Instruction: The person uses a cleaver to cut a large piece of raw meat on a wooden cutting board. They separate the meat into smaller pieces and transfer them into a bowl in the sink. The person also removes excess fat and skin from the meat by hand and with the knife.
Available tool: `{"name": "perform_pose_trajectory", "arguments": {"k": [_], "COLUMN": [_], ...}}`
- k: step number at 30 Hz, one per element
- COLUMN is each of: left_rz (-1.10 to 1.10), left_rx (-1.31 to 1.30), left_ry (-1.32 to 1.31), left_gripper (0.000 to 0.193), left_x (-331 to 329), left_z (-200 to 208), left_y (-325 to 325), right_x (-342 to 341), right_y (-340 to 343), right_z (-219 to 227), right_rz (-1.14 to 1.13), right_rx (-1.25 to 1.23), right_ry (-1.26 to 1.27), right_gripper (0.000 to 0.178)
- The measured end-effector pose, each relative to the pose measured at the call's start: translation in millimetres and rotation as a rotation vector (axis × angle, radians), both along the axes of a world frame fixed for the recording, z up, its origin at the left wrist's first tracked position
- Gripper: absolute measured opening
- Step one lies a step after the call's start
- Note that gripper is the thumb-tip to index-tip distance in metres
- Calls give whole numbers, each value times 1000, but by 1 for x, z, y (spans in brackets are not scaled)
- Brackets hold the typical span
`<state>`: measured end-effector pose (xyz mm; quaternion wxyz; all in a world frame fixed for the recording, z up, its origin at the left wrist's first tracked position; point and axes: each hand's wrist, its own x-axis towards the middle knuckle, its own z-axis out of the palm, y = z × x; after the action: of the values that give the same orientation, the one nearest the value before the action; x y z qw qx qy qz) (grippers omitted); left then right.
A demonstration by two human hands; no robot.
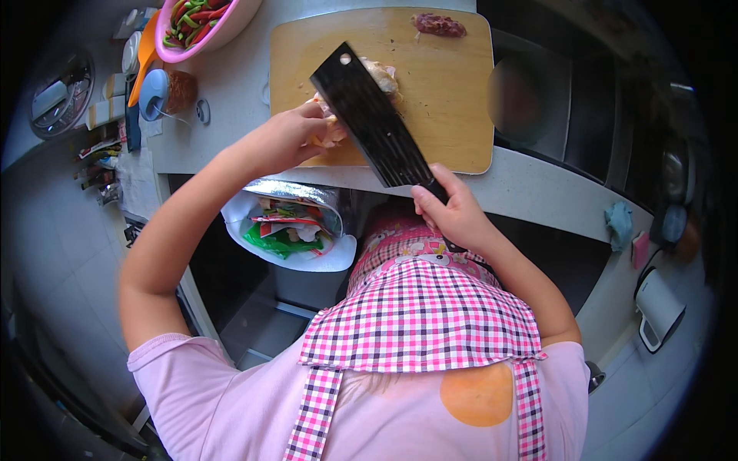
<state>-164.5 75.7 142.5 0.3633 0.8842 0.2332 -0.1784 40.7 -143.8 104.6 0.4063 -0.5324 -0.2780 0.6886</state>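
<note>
My right hand (453, 203) is closed round the handle of a black cleaver (373, 115). Its broad blade, with a hole near the far corner, is raised and slants up to the left over the wooden cutting board (453, 107). Beneath the blade lies raw meat that looks like chicken (382, 77), partly hidden by it. My left hand (296, 137) grips the near left end of this meat with bent fingers, close to the blade's left side. A small dark red piece of meat (440, 25) lies apart at the board's far right corner.
A pink bowl (171, 51) of red and green chillies stands far left, beside an orange spatula (146, 58) and a blue-lidded jar (156, 91). A lined waste bag (334, 257) hangs under the counter's front edge. A dark stove (588, 115) adjoins the board's right side.
</note>
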Motion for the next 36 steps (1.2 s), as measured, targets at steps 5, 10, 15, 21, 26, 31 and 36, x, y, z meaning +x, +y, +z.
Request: {"name": "perform_pose_trajectory", "arguments": {"k": [5, 10, 15, 21, 26, 31, 36], "left_rz": [196, 596, 1257, 1313, 1355, 1721, 1532], "left_rx": [144, 199, -116, -607, -662, -895, -817], "left_ry": [-254, -145, -95, 97, -120, -346, -103], "left_gripper": [20, 30, 38, 31, 28, 23, 23], "left_x": [-30, -42, -25, -22, -18, -10, -2], "left_z": [-1, -15, -34, -12, -13, -27, -23], "left_y": [-22, -47, -50, -30, -28, -40, -36], "right_x": [-8, -1, -6, -9, -1, 15, 31], "right_y": [0, 2, 5, 6, 8, 9, 13], "right_z": [-9, -5, -10, -14, -8, 0, 11], "right_rz": [5, 17, 38, 71, 71, 147, 244], "right_rx": [92, 11, 235, 212, 183, 101, 22], "right_ry": [-143, -132, -267, -285, -260, -183, -158], "right_gripper": [23, 23, 24, 20, 23, 24, 23]}}
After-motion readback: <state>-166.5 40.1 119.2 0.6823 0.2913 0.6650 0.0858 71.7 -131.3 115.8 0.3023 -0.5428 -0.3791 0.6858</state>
